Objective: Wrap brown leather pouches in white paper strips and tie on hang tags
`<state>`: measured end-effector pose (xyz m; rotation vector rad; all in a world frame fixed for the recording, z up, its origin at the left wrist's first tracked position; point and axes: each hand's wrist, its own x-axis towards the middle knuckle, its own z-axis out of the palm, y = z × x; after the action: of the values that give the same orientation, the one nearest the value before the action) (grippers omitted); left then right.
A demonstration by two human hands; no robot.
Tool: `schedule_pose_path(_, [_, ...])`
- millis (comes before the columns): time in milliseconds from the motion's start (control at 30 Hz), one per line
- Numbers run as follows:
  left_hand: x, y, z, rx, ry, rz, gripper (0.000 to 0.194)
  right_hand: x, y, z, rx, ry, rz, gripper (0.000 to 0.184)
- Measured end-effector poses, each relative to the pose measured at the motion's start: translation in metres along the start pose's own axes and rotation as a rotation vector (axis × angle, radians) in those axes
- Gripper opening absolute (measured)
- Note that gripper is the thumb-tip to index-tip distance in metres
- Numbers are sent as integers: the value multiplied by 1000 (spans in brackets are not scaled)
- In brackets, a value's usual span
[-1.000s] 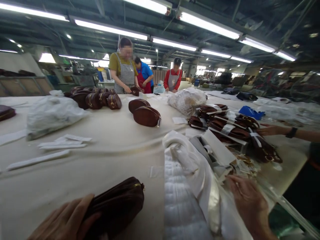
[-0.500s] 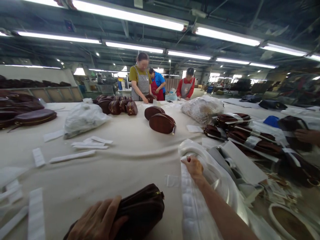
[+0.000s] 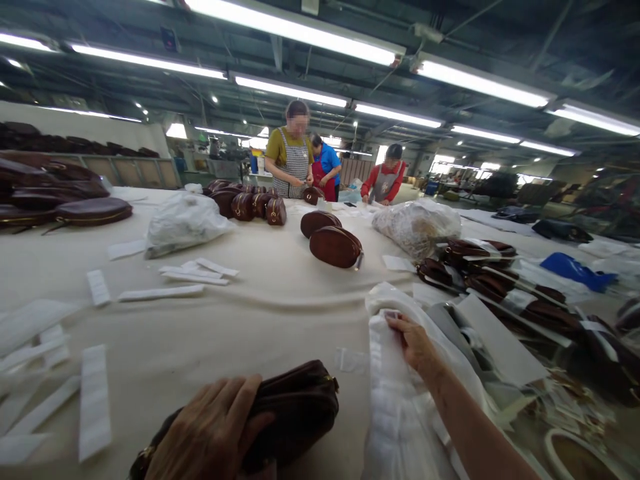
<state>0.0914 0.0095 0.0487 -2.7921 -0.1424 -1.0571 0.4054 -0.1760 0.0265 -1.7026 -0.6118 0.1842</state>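
Observation:
My left hand (image 3: 213, 433) lies closed over a dark brown zip pouch (image 3: 295, 410) at the near edge of the cloth-covered table (image 3: 250, 313). Its fingers wrap the pouch's near end. My right hand (image 3: 413, 340) reaches forward and pinches the top of a stack of white padded sheets (image 3: 400, 400) just right of the pouch. The forearm runs in from the lower right.
White paper strips (image 3: 95, 400) lie scattered at the left. Two brown pouches (image 3: 335, 245) sit mid-table, with a white plastic bag (image 3: 183, 223) and more pouches (image 3: 253, 203) behind. Wrapped pouches (image 3: 500, 283) pile up at right. Three people (image 3: 295, 157) stand at the far end.
My right hand has slid a little nearer along the white sheets and closed on them. The view has shifted left. The left hand stays on the pouch.

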Motion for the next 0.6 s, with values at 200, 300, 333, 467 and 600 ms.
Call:
schedule_pose_path(200, [5,3,-6,-177,-74,-51,35,-31,-82,64,-36,-409,-432,17])
schedule_pose_path(300, [5,0,-8,-283,-200,-158,45,-43,-107,91,-122,-711,-893,22])
schedule_pose_path(333, [5,-2,-8,-304,-230,-207,50,-45,-109,98,-125,-764,-958,24])
schedule_pose_path(467, [8,-8,-11,-431,-339,-286,72,-44,-99,114,-93,-893,-922,24])
schedule_pose_path(600, [8,-8,-12,-455,-376,-173,59,-39,-87,120,-21,-946,-792,20])
